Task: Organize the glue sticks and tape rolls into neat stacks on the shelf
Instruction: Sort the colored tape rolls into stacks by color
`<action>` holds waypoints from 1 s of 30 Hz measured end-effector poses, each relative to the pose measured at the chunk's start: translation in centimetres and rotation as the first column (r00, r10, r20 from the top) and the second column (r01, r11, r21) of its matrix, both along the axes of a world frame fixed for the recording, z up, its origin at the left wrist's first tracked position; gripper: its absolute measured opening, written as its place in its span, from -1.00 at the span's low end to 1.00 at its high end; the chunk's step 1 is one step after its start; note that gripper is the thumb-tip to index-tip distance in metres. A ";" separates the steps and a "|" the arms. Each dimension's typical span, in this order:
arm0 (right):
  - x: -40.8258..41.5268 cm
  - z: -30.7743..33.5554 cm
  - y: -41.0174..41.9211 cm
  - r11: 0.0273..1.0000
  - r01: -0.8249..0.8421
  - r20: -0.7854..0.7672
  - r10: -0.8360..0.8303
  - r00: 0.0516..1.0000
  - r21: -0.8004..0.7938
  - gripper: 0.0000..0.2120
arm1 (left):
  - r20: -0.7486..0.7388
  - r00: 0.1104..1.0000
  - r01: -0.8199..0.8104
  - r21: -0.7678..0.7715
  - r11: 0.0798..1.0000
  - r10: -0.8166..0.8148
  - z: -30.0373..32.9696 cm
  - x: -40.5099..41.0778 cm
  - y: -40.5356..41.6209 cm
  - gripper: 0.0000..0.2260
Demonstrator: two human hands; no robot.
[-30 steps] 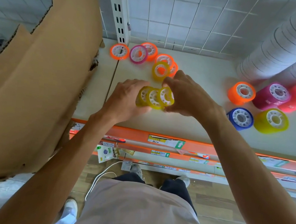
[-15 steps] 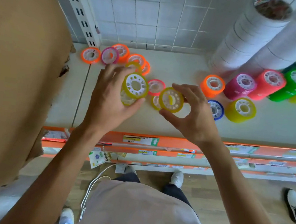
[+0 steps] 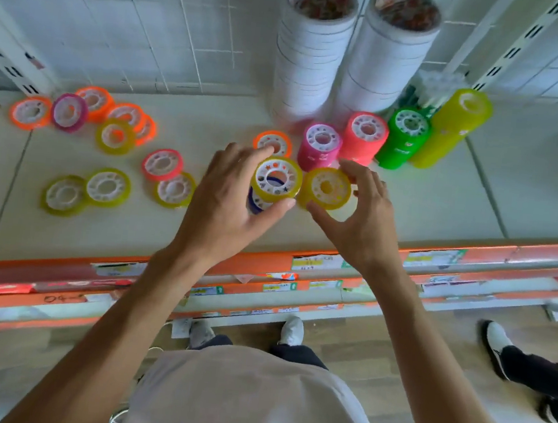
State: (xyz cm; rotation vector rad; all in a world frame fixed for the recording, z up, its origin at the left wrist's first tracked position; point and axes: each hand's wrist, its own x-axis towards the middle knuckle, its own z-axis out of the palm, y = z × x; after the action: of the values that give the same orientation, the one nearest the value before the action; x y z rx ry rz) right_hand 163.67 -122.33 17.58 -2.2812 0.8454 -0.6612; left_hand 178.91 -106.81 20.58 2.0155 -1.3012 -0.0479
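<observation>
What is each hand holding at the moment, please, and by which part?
The left hand grips a yellow tape roll by its outer rim; the right hand pinches another yellow roll by its rim.

You're in a shop: shelf (image 3: 444,201) w/ orange price-label strips (image 3: 313,261), slotted uprights (image 3: 515,50), stacked tape stock (image 3: 307,59).

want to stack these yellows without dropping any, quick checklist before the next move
1. Left hand grips its yellow roll: ok.
2. Right hand pinches the second yellow roll: ok.
3. The two held rolls are lined up face to face: not ok, they sit side by side.
4. Blue roll under the left hand is clear of the path: cannot tell, mostly hidden.
5. A yellow stack is standing on the shelf: ok.
6. Loose yellow rolls all gathered: not ok.
</observation>
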 end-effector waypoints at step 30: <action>0.7 -0.6 -2.7 0.991 -0.125 0.007 0.125 0.992 0.055 -0.24 | -0.069 0.987 -0.145 0.020 0.989 0.146 -0.9 -1.6 -1.9 -0.45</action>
State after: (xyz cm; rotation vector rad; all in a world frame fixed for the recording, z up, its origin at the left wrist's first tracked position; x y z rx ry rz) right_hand 164.40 -125.00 17.03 -2.2609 0.7042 -0.5782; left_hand 177.31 -108.73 19.72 2.0972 -1.1099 -0.0591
